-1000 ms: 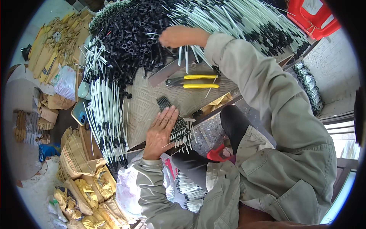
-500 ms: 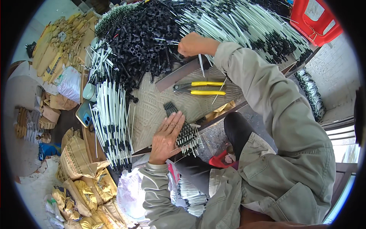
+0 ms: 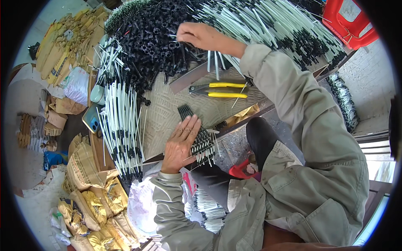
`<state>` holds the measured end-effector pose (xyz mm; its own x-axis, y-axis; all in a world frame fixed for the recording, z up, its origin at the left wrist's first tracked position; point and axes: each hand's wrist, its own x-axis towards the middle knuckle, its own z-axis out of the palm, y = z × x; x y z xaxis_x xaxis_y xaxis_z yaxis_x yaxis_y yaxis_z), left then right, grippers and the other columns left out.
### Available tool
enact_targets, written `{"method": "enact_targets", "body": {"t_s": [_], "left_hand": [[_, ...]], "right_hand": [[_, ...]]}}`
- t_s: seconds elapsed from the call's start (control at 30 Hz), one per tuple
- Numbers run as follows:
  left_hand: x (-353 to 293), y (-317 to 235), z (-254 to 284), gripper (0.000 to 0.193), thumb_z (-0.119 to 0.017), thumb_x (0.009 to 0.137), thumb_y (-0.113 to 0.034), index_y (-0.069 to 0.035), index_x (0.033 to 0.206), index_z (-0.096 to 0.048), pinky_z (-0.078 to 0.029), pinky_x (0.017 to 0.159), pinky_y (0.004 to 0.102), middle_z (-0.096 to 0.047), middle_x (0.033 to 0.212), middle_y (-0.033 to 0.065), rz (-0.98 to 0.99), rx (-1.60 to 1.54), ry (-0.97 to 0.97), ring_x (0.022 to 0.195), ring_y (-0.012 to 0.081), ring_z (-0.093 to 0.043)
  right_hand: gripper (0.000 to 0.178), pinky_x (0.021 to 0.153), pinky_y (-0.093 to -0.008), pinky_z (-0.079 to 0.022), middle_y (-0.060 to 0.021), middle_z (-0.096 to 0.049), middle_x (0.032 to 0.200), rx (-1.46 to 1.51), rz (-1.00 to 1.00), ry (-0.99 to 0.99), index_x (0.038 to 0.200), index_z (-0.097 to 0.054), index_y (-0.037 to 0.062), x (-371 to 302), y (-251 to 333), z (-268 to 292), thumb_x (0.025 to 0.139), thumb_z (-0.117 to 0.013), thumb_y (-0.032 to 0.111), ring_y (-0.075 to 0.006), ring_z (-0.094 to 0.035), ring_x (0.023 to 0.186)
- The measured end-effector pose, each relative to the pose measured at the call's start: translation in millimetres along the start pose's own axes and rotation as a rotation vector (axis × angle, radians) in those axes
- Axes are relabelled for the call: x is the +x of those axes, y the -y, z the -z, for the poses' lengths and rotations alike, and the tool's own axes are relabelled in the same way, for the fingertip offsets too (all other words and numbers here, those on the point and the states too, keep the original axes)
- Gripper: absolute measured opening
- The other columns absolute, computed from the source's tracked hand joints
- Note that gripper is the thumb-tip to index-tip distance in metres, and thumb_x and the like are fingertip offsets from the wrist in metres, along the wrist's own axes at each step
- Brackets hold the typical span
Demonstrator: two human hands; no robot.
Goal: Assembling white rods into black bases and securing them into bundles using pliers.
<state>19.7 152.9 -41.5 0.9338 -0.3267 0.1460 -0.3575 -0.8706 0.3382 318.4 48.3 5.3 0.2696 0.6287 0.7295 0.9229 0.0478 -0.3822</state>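
While your left hand [image 3: 178, 146] stays put on the bundle [image 3: 204, 145], your right hand [image 3: 205, 37] has swung back to the left, over the edge of the black parts [image 3: 155, 46]. Half a second ago it was nearer the pliers [image 3: 226, 85]; now it is a bit farther from them. Your left fingers lie flat and close together, with the thumb out to the side, so they press on the bundle from above. The bundle is at the near edge of the table [image 3: 161, 104], dark tips pointing away from you, white ends poking out past the edge. It has hardly moved. Your right fingers are curled in. A pale bit [image 3: 172, 35] shows by their tips, but I cannot tell if you are pinching it. White sticks [image 3: 216, 65] show below that hand, and I cannot tell if you hold those. The pliers lie with no hand on them. To me, the change means the work is now up at the black parts, while one hand minds the bundle.
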Motion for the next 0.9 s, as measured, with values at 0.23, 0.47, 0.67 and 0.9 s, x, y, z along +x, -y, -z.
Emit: {"method": "enact_targets", "body": {"t_s": [0.23,0.47,0.67,0.9], "left_hand": [[-10.2,6.0,-4.2,0.074,-0.052,0.072,-0.047,-0.003,0.130,-0.039,-0.029,0.102,0.0392,-0.040,0.133,0.0130,-0.005,0.058,-0.038,0.122,0.0290,-0.038],[-4.2,4.9,-3.1,0.077,-0.049,0.065,-0.042,-0.002,0.130,-0.038,-0.026,0.104,0.0403,-0.038,0.134,0.0147,-0.005,0.015,-0.016,0.124,0.0308,-0.035],[-7.6,7.4,-4.2,0.079,-0.050,0.064,-0.043,-0.002,0.130,-0.038,-0.026,0.104,0.0403,-0.038,0.134,0.0142,0.010,0.032,-0.020,0.125,0.0304,-0.035],[-6.9,7.2,-5.2,0.076,-0.058,0.069,-0.047,-0.003,0.129,-0.040,-0.029,0.102,0.0395,-0.040,0.133,0.0125,-0.034,0.023,-0.067,0.123,0.0284,-0.038]], "right_hand": [[0.014,0.053,-0.0205,-0.047,-0.0053,-0.060,0.077,0.672,-0.423,0.050,0.092,-0.054,-0.0010,-40.7,89.4,-39.1,0.089,-0.048,0.011,-0.0092,-0.058,0.060],[0.012,0.056,-0.0219,-0.049,-0.0076,-0.062,0.080,0.721,-0.450,0.127,0.092,-0.056,-0.0025,-65.3,77.5,-68.8,0.087,-0.051,0.007,-0.0110,-0.061,0.066],[0.014,0.052,-0.0226,-0.047,-0.0067,-0.063,0.077,0.537,-0.419,0.230,0.087,-0.060,-0.0008,-52.4,78.0,-57.6,0.085,-0.054,0.011,-0.0113,-0.060,0.058],[0.013,0.057,-0.0342,-0.047,-0.0089,-0.061,0.066,-0.170,-0.522,0.440,0.077,-0.063,0.0075,-20.1,37.4,-41.7,0.077,-0.051,0.013,-0.0234,-0.062,0.058]]}}
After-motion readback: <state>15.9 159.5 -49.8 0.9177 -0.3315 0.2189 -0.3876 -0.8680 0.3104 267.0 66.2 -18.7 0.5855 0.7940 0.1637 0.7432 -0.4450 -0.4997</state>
